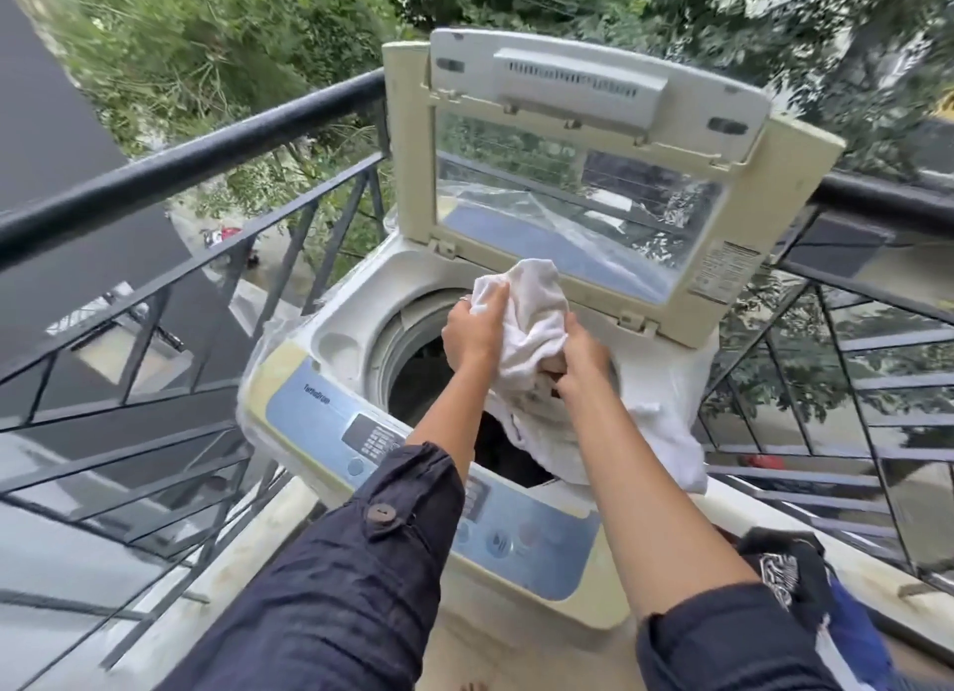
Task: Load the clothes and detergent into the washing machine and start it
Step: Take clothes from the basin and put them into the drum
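Nearest the camera, two dark rolled-up sleeves lead out to bare forearms. Below and to the right of the right hand, close to that elbow, lies a heap of dark clothes with a white print and some blue in it. Under both forearms runs the blue control panel of the top-loading washing machine, its buttons too blurred to read.

Both hands are up over the machine's round drum opening. The left hand is curled round the upper part of a white cloth, fingers bunching the fabric near its top edge. The right hand clutches the same cloth lower down, fingers closed into its folds. The cloth is bunched between the two hands (its top rises above the left hand's knuckles), and its loose end hangs below the right hand, draping over the right rim of the opening and onto the machine's top. Beneath the hands the drum is dark; what lies inside I cannot tell.

Left of the left hand a shallow round recess sits in the machine's top. Beyond the hands the lid stands open and upright, its clear window facing the camera. Behind it a black railing crosses the view, with green trees farther off.
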Motion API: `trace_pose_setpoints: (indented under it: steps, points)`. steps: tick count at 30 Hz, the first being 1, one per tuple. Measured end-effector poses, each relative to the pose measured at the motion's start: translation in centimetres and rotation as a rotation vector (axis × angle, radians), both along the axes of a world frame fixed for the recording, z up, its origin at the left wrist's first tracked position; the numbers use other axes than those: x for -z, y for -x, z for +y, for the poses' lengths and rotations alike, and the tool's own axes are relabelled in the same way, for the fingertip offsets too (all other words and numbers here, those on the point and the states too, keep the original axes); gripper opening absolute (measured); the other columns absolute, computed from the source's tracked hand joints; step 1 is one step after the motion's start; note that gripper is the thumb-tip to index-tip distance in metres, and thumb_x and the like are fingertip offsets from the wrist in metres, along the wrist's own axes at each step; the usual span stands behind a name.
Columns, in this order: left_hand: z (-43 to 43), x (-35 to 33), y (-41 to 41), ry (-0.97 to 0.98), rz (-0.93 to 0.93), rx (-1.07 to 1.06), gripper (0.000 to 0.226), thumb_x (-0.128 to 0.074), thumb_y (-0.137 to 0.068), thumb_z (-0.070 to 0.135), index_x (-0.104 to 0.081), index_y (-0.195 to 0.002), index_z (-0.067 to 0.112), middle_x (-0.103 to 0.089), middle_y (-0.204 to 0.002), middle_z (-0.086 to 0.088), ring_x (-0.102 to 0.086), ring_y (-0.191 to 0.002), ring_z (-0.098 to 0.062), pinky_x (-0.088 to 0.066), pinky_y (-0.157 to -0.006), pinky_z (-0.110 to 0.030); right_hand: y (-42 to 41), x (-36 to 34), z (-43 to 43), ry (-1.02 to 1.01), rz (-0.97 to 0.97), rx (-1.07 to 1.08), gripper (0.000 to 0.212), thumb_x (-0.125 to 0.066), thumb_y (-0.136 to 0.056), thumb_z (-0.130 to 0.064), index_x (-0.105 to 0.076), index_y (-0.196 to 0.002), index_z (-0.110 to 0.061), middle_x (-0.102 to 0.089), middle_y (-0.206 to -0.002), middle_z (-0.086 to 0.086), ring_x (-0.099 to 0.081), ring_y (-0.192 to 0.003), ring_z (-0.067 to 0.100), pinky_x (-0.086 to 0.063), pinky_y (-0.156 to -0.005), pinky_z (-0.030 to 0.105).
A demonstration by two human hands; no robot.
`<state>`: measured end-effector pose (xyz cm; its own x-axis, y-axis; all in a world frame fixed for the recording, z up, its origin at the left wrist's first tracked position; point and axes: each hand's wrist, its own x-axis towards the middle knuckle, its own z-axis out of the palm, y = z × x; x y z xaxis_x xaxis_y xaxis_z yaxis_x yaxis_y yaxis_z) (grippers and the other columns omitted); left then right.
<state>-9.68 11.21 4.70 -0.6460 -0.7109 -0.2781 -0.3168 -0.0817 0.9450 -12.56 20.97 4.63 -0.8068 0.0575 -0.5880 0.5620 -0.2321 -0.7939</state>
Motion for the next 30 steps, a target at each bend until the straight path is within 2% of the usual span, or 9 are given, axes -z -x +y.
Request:
trace_pose_setpoints:
  steps: [3, 10, 13, 15, 17, 19, 22, 27, 30]
  points:
    - [-1.2, 1.2, -0.3, 0.03, -0.033, 0.0, 0.047, -0.061, -0.084, 0.048, -0.062, -0.109, 0.008, -0.066, -0.113, -0.012, -0.06, -0.106, -0.03, -0.045, -0.088, -0.033, 0.5, 1.9, -1.2, 0.082, -0.033, -0.073, 0.029, -0.058, -0.088, -0.022, -0.049, -0.061, -0.016, -0.047, -0.035, -0.005, -0.044, -0.027, 0.007, -0.035, -0.031, 0.014]
    - [-1.7, 4.1, -0.7, -0.021, -0.096, 0.118, 0.035, -0.061, -0.085, 0.029, -0.057, -0.119, 0.022, -0.063, -0.118, -0.004, -0.058, -0.11, -0.024, -0.046, -0.096, -0.033, 0.6, 4.0, -1.5, 0.094, -0.171, -0.106, 0.04, -0.032, -0.101, -0.016, -0.037, -0.062, -0.013, -0.036, -0.023, -0.002, -0.033, -0.014, 0.006, -0.019, -0.023, 0.006]
    - [-1.1, 5.0, -0.7, -0.051, -0.116, 0.109, 0.043, -0.059, -0.086, 0.033, -0.053, -0.128, 0.029, -0.058, -0.129, -0.002, -0.053, -0.119, -0.024, -0.035, -0.109, -0.041, 0.2, 5.0, -1.0, -0.021, -0.16, -0.123, 0.025, -0.046, -0.095, -0.015, -0.051, -0.072, -0.011, -0.048, -0.038, 0.005, -0.047, -0.029, 0.016, -0.036, -0.033, 0.016]
    - [-0.4, 5.0, -0.6, -0.041, -0.113, 0.086, 0.042, -0.055, -0.09, 0.035, -0.052, -0.131, 0.028, -0.056, -0.133, -0.001, -0.049, -0.125, -0.024, -0.025, -0.114, -0.047, 0.3, 6.0, -0.4, -0.031, -0.128, -0.141, 0.012, -0.051, -0.09, -0.013, -0.061, -0.089, -0.007, -0.056, -0.069, 0.006, -0.055, -0.06, 0.021, -0.05, -0.062, 0.033]
    - [0.5, 5.0, -0.2, -0.041, -0.098, 0.079, 0.039, -0.052, -0.092, 0.036, -0.053, -0.129, 0.027, -0.058, -0.132, -0.001, -0.049, -0.126, -0.023, -0.025, -0.115, -0.047, 0.2, 5.4, 0.3, -0.058, -0.113, -0.177, 0.022, -0.05, -0.091, -0.015, -0.063, -0.108, -0.009, -0.055, -0.089, 0.001, -0.052, -0.084, 0.021, -0.046, -0.09, 0.05]
    - [1.8, 4.8, 0.1, -0.048, -0.073, 0.09, 0.036, -0.05, -0.094, 0.037, -0.054, -0.128, 0.026, -0.059, -0.129, -0.001, -0.052, -0.122, -0.021, -0.033, -0.11, -0.038, 0.2, 4.5, 1.2, -0.065, -0.121, -0.22, 0.03, -0.047, -0.093, -0.018, -0.06, -0.12, -0.014, -0.053, -0.113, 0.001, -0.047, -0.107, 0.02, -0.037, -0.099, 0.057]
    - [4.3, 4.3, 0.7, -0.069, -0.017, 0.091, 0.033, -0.048, -0.096, 0.032, -0.056, -0.126, 0.021, -0.061, -0.121, 0.0, -0.054, -0.109, -0.016, -0.037, -0.091, -0.026, 1.0, 3.9, 3.4, -0.049, -0.066, -0.224, 0.031, -0.047, -0.094, -0.02, -0.06, -0.122, -0.015, -0.053, -0.125, 0.002, -0.044, -0.124, 0.023, -0.035, -0.1, 0.054]
    - [9.8, 3.4, 1.9, -0.083, 0.032, 0.11, 0.021, -0.05, -0.092, 0.031, -0.063, -0.106, 0.022, -0.07, -0.102, 0.0, -0.065, -0.099, -0.02, -0.049, -0.097, -0.037, 2.0, 3.1, 9.7, -0.119, 0.047, -0.107, 0.01, -0.057, -0.081, -0.022, -0.064, -0.087, -0.018, -0.06, -0.096, -0.001, -0.057, -0.094, 0.019, -0.044, -0.068, 0.033]
    - [14.8, 3.1, 2.5, -0.1, 0.117, 0.117, 0.015, -0.049, -0.092, 0.025, -0.063, -0.095, 0.02, -0.07, -0.082, 0.004, -0.066, -0.068, -0.007, -0.051, -0.084, -0.034, 2.4, 3.2, 15.1, -0.126, 0.082, -0.022, 0.012, -0.06, -0.08, -0.023, -0.058, -0.07, -0.018, -0.062, -0.08, -0.004, -0.055, -0.077, 0.014, -0.039, -0.064, 0.028]
